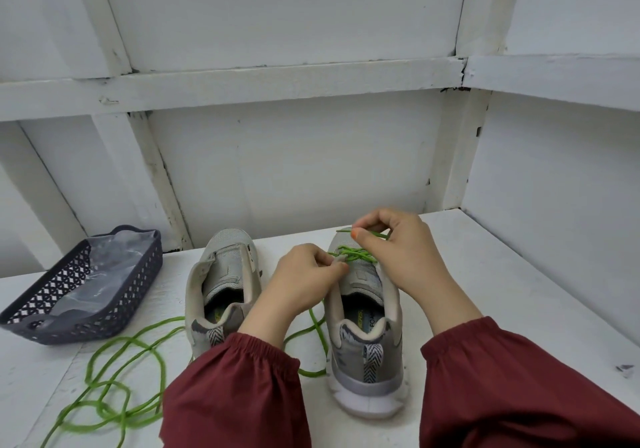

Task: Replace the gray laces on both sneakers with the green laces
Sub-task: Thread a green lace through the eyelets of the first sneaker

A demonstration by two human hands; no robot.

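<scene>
Two white panelled walls point(294, 170) corner a white painted tabletop point(502, 274) bearing a dark perforated plastic basket point(135, 284) and gray mesh sneakers. Maroon sleeves point(235, 378) hide part of the loose green lace point(104, 407) coiled by the unlaced left sneaker point(221, 274). Over the right sneaker point(363, 343), the left hand point(301, 274) pinches the threaded green lace point(356, 252) at the eyelets, and the right hand point(405, 250) pinches its tip.

Basket point(81, 295) left on table point(512, 274), left sneaker point(221, 274) beside it, right sneaker point(367, 354) further right (heels nearest), lace point(104, 409) in front.
</scene>
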